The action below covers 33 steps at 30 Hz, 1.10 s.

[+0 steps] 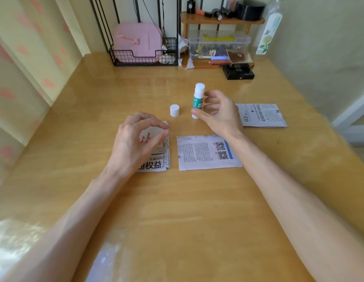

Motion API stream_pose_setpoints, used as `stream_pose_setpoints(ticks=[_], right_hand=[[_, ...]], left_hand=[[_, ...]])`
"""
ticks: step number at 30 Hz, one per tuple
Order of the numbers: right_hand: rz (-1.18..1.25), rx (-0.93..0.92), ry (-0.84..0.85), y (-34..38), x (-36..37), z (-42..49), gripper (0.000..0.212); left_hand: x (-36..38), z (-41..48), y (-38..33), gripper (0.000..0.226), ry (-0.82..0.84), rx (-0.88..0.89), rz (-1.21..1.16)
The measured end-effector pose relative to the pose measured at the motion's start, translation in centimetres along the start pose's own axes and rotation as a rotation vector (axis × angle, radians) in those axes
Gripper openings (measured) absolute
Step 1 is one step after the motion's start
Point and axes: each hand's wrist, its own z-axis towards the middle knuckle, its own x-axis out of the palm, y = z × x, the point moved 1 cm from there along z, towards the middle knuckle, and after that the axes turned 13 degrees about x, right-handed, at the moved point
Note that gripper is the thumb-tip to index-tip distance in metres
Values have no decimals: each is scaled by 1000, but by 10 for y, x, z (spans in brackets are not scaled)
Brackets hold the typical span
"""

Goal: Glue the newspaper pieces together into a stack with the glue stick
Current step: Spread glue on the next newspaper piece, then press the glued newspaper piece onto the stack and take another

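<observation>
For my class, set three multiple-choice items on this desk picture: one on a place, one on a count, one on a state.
1. Where does the loose white cap stand?
A. left of the glue stick
B. on a newspaper piece
C. on top of the glue stick

2. How many QR codes show on the middle newspaper piece?
A. one
B. two
C. four

3. How is the glue stick?
A. lying flat
B. capped
C. upright, uncapped

Answers:
1 A, the cap stands on the table beside the stick.
2 B, two codes sit one above the other.
3 C, it stands on its base with the cap off.
</observation>
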Motion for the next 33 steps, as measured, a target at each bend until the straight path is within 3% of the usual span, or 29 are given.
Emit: stream_pose_setpoints(ticks=[2,4,6,10,12,15,18,22,25,27,33], right_hand=[[-18,21,-94,1,-3,-10,66],[-7,-4,-196,4,-1,-27,61],[-16,-95,-191,10,6,-48,51],[-180,-335,174,29,25,-83,29],[-353,-432,345,33,37,-98,43],[-475,-520,418,29,53,-109,60],[-569,-576,372,26,57,-113,57],[-588,-652,315,27,55,-119,33],[-653,-811,226,26,57,-123,28],[-689,-920,181,25,57,-126,14],[-728,-927,137,28,54,-137,27]], left_hand=[[0,0,0,12,-1,-2,4],[-1,0,1,12,-1,-5,5],[-4,-1,2,12,-11,-14,-9],[-13,2,12,18,-94,-47,7],[-18,2,16,19,-135,-69,30],[-21,2,18,20,-179,-72,44],[-23,3,17,20,-189,-78,34],[-23,3,17,20,-181,-81,45],[-23,4,15,20,-180,-75,44],[-23,4,14,20,-181,-75,43],[-24,4,12,20,-182,-89,29]])
